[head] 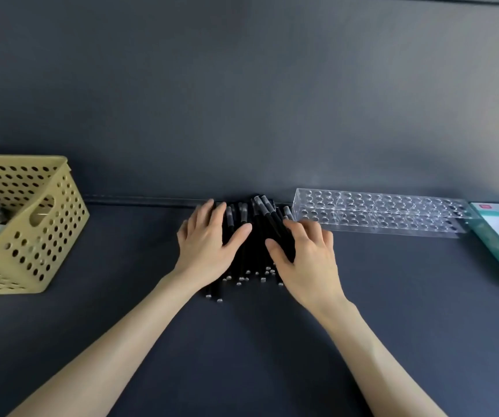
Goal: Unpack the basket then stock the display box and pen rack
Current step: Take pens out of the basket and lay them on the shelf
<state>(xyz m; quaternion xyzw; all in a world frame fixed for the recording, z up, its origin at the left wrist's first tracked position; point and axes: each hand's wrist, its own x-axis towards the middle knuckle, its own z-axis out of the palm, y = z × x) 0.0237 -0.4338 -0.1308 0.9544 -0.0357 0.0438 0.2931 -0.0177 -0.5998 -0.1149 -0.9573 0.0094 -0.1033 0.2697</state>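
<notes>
Pens (243,218) lie heaped between the basket (46,236) at nine o'clock and the clear pen rack (377,212) at three, and we spread our left hand (206,245) and right hand (308,260) flat over them, seemingly to gather them.

basket (46,236): perforated plastic | pen rack (377,215): clear glossy acrylic | table (242,356): matt

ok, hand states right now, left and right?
Left hand: open, fingers flat on the pile of black pens with silver tips.
Right hand: fingers bent over the same pile; grip cannot be told.
</notes>
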